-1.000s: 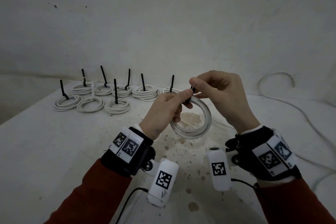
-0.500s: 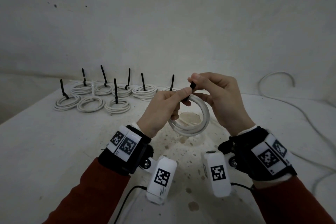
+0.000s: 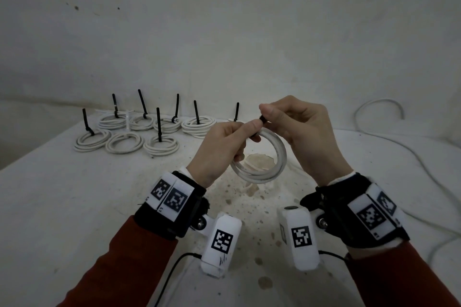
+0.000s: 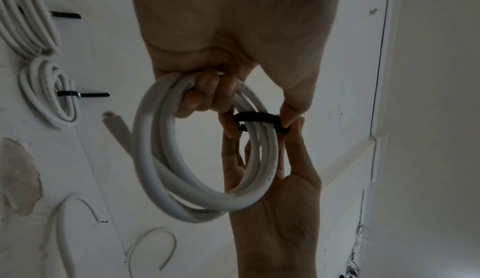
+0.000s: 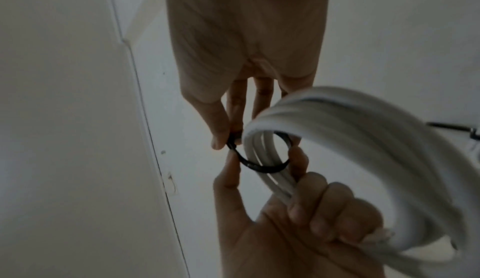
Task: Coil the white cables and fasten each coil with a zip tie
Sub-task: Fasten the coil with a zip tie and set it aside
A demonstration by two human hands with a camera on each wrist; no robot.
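Note:
My left hand [image 3: 239,137] holds a white cable coil [image 3: 262,178] upright above the table, fingers curled through the ring [image 4: 153,159]. A black zip tie [image 3: 254,134] is looped round the coil's strands [image 4: 257,116]. My left thumb and forefinger pinch this loop from either side. My right hand [image 3: 269,112] pinches the tie's end between thumb and forefinger, just above the coil. In the right wrist view the tie loop [image 5: 259,167] sits loosely round the strands of the coil [image 5: 363,128], with a gap still showing inside it.
Several tied coils [image 3: 159,147] lie at the table's back left with black tie tails sticking up; one coil [image 3: 124,143] shows no tie. A loose white cable [image 3: 374,112] trails along the right side. The white table [image 3: 62,207] is stained in the middle.
Both hands and the coil have risen slightly and drifted a little left. The grips on the coil and the tie are unchanged.

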